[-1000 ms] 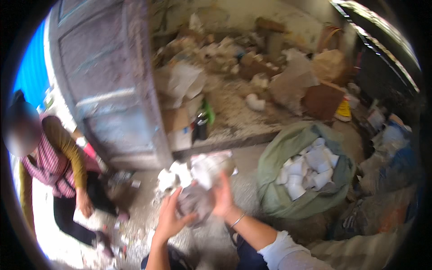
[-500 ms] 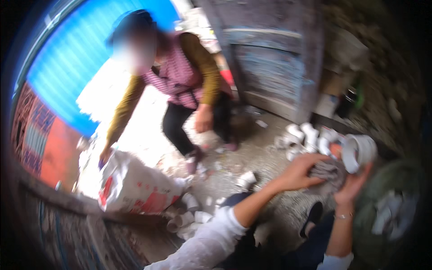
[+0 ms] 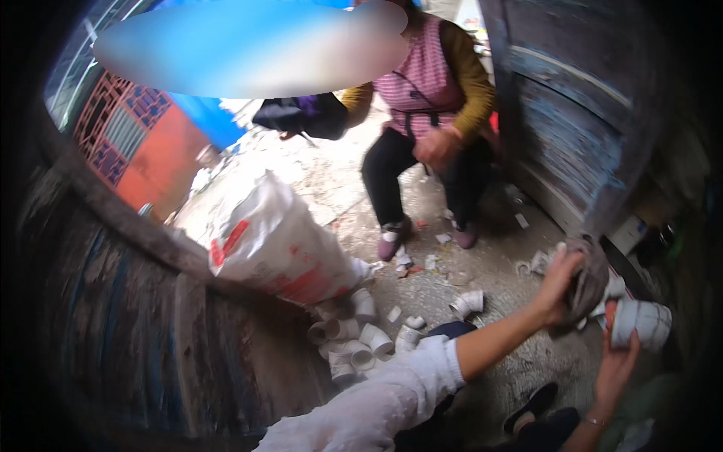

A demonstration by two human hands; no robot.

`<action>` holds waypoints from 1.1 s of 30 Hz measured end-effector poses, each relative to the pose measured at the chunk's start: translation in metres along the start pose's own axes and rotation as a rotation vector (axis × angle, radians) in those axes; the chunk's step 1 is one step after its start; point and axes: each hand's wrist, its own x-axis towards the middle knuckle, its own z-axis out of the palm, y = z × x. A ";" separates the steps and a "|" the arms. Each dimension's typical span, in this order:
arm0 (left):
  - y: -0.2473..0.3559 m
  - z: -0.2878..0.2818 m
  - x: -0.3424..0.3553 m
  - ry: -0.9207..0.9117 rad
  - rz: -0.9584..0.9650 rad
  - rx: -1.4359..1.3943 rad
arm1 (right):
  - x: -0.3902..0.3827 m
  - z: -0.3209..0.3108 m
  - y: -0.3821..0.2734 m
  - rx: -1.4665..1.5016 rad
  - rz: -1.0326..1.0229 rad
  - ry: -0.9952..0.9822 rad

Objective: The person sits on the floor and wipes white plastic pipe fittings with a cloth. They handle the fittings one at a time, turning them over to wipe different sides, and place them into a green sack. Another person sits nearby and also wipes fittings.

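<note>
My left hand (image 3: 561,285) grips a bunched grey-brown cloth (image 3: 590,280), its fingers closed round the near side. Just right of it, my right hand (image 3: 619,363) holds a short, wide white pipe fitting (image 3: 642,325) with dark smudges on its wall. The fitting lies tilted on the fingers, and a small gap separates it from the cloth. Partly hidden behind both hands, more white fittings (image 3: 539,262) lie on the floor.
A white sack (image 3: 282,245) with red print stands at left, near a pile of white pipe elbows (image 3: 375,339). One elbow (image 3: 468,303) lies alone. Opposite, a person in a pink vest (image 3: 422,68) holds a dark item (image 3: 309,117). A worn wooden door (image 3: 565,128) stands at right.
The view has swung left. My cloth-holding hand has moved away from the fitting, which is now turned differently in my right hand. The other person's hand has left the sack and holds something dark.
</note>
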 end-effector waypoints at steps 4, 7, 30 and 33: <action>0.012 0.003 -0.012 -0.048 -0.069 -0.179 | 0.011 -0.041 0.017 -0.472 -0.210 -0.084; 0.033 -0.007 -0.024 -0.201 0.030 -0.257 | 0.001 0.032 0.037 -0.396 -0.146 -0.028; -0.008 0.013 -0.031 -0.440 0.397 0.976 | -0.024 0.051 0.028 -1.041 -0.313 -0.190; -0.021 0.018 -0.047 -0.429 0.637 1.217 | -0.017 0.046 0.034 -1.453 -0.463 -0.016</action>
